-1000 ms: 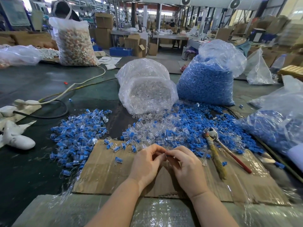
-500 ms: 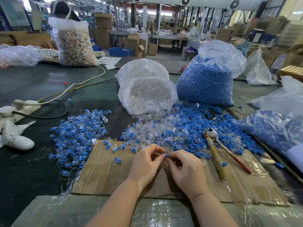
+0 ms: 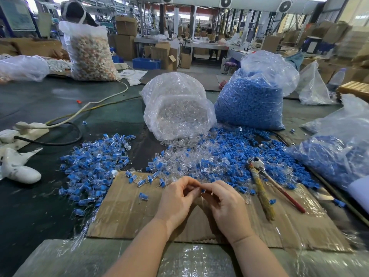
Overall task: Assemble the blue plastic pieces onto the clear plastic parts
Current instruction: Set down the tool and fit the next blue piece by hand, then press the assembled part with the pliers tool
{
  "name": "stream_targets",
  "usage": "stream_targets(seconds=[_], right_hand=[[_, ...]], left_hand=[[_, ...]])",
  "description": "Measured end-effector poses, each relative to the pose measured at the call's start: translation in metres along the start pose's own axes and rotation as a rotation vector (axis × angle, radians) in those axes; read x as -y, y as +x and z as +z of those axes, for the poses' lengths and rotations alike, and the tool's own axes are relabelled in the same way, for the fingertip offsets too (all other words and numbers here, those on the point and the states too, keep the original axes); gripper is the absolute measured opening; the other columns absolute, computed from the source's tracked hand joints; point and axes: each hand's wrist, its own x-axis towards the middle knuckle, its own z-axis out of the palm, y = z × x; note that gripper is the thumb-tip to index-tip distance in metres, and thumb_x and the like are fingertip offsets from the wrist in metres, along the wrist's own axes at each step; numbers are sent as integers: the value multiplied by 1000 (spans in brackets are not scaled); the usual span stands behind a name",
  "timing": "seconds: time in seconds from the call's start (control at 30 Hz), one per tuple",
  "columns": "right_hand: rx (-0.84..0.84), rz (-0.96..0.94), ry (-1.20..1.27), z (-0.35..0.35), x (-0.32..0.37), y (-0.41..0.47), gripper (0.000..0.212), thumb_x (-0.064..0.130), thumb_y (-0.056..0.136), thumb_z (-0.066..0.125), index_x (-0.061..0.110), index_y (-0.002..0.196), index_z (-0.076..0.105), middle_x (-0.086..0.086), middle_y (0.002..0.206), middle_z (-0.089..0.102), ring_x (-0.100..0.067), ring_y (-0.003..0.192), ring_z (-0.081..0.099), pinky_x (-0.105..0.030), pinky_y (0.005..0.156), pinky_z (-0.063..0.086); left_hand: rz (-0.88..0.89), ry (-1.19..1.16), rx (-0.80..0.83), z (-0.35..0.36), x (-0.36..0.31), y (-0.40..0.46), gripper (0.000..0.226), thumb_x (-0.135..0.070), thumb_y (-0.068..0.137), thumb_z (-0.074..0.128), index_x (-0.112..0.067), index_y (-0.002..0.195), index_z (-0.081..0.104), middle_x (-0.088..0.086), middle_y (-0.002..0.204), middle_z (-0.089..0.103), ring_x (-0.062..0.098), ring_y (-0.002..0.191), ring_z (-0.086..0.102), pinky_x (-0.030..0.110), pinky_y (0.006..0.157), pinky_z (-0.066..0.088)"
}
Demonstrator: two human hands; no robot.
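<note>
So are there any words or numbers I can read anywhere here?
None can be read.
Board on the far left wall: too blurred to read.
Papers on the table behind the bags: print too small.
Cardboard boxes: no readable labels.

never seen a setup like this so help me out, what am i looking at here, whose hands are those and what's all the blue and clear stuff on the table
There is no machine here: the picture comes from a camera worn on a person's head, looking down at their own bare hands. The left hand and right hand meet over a cardboard sheet, pinching a small blue piece between the fingertips. Beyond lie loose clear parts and blue pieces, spilled from two bags. A pile of joined pieces sits to the left, pliers to the right.
</note>
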Motion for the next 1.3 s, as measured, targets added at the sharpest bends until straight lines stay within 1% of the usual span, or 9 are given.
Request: stream_targets(seconds=[0.3,0.53,0.6,0.7,0.8,0.9,1.03,1.23,1.3], right_hand=[[2,14,-45,0,0,-1,20,15,77,73,17,96,70,8,84,63,-11,79,59,-22,72,47],[-263,242,-265,-28,-12,12,26,9,79,70,8,105,66,-5,97,64,-18,88,56,-33,82,41],[-197,475,-432,-42,-23,15,34,23,87,62,13,119,58,-8,111,60,-21,99,52,-36,88,38],[99,840,-709,-63,-38,17,52,42,88,49,17,132,38,-13,131,45,-30,120,42,-46,100,32],[303,976,-700,-70,-49,15,58,45,83,47,18,133,33,-13,142,35,-32,129,33,-51,103,27],[341,988,-713,-68,-52,15,63,49,83,45,19,136,30,-14,145,31,-33,130,31,-52,104,26],[305,974,-729,-64,-49,16,52,47,88,43,14,127,35,-18,140,32,-35,126,32,-49,100,30],[217,814,-667,-70,-38,32,32,39,93,37,9,104,42,-18,117,46,-32,108,42,-43,90,41],[190,708,-474,-71,-30,39,25,34,93,39,10,98,44,-14,102,51,-28,95,47,-40,82,44]], left_hand=[[13,14,0,0,-3,-1,22,-9,85,64,-30,80,63,-10,77,67,-2,72,61,10,68,47],[3,36,-5,0,-2,0,16,-11,85,64,-27,83,62,-9,79,65,-4,71,57,6,67,43],[-7,24,-1,1,-2,1,14,-11,86,63,-25,84,62,-6,79,65,-3,71,57,6,65,43],[-13,28,1,1,-3,2,14,-11,86,63,-25,85,61,-6,80,64,-7,69,56,5,64,42],[-23,32,7,1,-5,3,14,-11,86,62,-25,85,60,-7,80,63,-10,69,55,4,64,41],[-38,20,4,0,-7,5,16,-11,86,63,-26,84,60,-6,79,63,-12,67,54,3,63,41],[-103,-52,-10,-3,-11,9,14,-9,86,62,-22,84,60,0,81,65,2,69,57,6,61,43],[-178,-240,-26,-10,-26,16,8,-6,88,59,-14,87,62,3,75,66,-1,53,56,11,46,41],[-217,-337,-33,-12,-32,22,7,-5,88,58,-10,89,62,3,74,66,0,50,55,14,44,41]])
